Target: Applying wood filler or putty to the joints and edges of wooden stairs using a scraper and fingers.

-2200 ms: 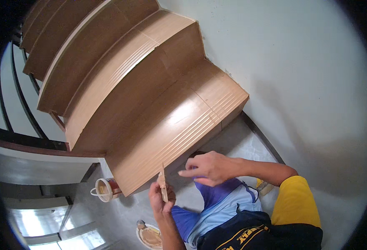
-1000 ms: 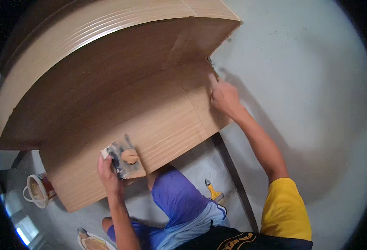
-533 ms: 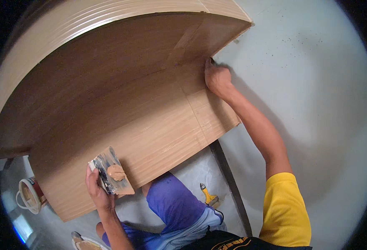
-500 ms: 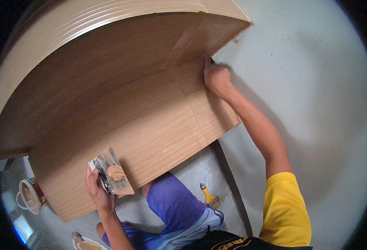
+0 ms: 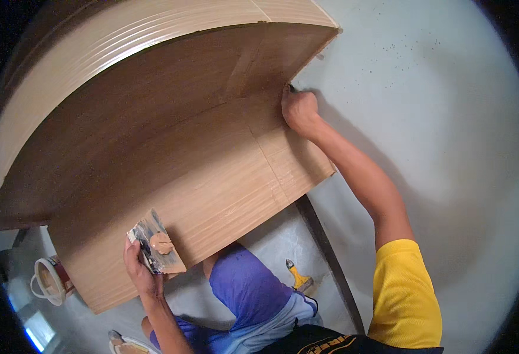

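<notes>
My left hand [image 5: 143, 272] grips a flat, stained putty board [image 5: 157, 249] by its left edge. A lump of beige putty [image 5: 161, 243] sits on the board, which is held over the near edge of a curved wood-grain panel piece [image 5: 212, 194]. My right hand [image 5: 301, 110] is closed at the piece's right end, against the inner corner where the upright curved wall [image 5: 153, 82] meets the lower panel. A small dark bit shows at its fingertips; what it holds is mostly hidden.
A white bucket [image 5: 51, 282] with a handle stands at the left. Another open container [image 5: 131, 347] sits at the lower edge. A yellow-handled brush or scraper [image 5: 298, 276] lies on the pale floor beside a dark bar [image 5: 330, 259]. My bent knee [image 5: 245, 277] is under the panel's near edge.
The view has shifted slightly. My right hand stays at the same corner of the panel piece, and the putty board stays in my left hand.
</notes>
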Tool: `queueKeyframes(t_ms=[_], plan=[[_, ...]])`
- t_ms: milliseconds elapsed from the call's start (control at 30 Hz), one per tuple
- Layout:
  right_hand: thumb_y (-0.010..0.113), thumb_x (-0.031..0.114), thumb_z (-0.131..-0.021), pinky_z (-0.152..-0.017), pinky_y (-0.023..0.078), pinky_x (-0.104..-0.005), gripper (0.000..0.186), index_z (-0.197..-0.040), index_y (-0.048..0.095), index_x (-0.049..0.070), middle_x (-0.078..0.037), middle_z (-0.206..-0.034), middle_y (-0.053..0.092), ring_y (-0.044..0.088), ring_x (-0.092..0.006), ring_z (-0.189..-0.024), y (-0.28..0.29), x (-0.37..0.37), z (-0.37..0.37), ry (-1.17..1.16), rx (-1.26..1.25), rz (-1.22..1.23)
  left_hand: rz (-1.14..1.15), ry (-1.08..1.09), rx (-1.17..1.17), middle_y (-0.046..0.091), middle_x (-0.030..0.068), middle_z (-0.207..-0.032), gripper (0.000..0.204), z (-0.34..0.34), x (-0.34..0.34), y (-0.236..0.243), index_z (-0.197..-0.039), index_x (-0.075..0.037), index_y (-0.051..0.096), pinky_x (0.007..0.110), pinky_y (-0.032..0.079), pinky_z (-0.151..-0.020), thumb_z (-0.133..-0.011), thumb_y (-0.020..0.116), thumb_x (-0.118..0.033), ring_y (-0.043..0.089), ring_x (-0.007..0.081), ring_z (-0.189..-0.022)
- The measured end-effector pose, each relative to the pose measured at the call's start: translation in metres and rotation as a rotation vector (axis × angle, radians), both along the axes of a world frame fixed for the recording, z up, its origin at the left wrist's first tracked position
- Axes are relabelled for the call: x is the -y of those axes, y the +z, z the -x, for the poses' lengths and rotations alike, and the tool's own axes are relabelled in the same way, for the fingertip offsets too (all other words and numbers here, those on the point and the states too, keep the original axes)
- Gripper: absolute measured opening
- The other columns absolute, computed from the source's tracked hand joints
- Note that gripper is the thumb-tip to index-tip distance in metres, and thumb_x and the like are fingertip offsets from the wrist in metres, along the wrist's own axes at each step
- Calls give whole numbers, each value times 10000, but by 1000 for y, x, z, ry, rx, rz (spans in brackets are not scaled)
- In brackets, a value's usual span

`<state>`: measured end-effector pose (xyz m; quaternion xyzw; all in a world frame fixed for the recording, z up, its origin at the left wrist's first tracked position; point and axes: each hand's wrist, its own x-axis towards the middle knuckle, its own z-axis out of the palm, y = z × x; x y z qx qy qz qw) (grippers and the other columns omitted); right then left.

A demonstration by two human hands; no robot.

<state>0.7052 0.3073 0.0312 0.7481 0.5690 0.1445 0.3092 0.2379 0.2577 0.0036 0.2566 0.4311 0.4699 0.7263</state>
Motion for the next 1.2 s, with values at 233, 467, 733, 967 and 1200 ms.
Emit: queueKeyframes(t_ms=[233,467,733,967,1200], plan=[[512,165,-857,-508,491,-320,329,-1133,568,-6,-90,-747,686,674,-212,-655,0,34,7,27,-64,88,36,54,-1,579,66,-1102,363,6,0,-14,-1226,-5,480,319,427,-914,-915,429,-186,561,174,-1017],[542,201,-854,-494,485,-288,406,-1211,554,8,-64,-750,688,677,-159,-673,2,109,26,-54,-47,-46,-21,-26,3,580,60,-1096,357,6,-3,-15,-1216,-13,487,318,430,-907,-913,411,-188,561,171,-1016],[505,176,-865,-483,477,-322,516,-1321,440,-56,-66,-747,683,661,-178,-630,6,186,37,-150,-148,-24,-22,-46,48,584,49,-1074,296,8,-5,-19,-1172,-39,514,316,434,-900,-931,414,-178,563,165,-1008],[540,136,-806,-536,492,-369,412,-1177,513,-40,-101,-737,660,657,-237,-656,43,225,70,-194,-278,56,33,-51,56,590,33,-1005,206,-6,11,-10,-1065,-65,551,318,452,-854,-915,455,-168,564,145,-965],[570,111,-794,-597,497,-414,634,-1395,366,120,-160,-750,591,613,-331,-680,120,233,185,73,-1352,-216,149,-356,100,634,63,-920,216,-74,80,21,-1034,-53,579,324,512,-746,-902,480,-194,623,175,-837]])
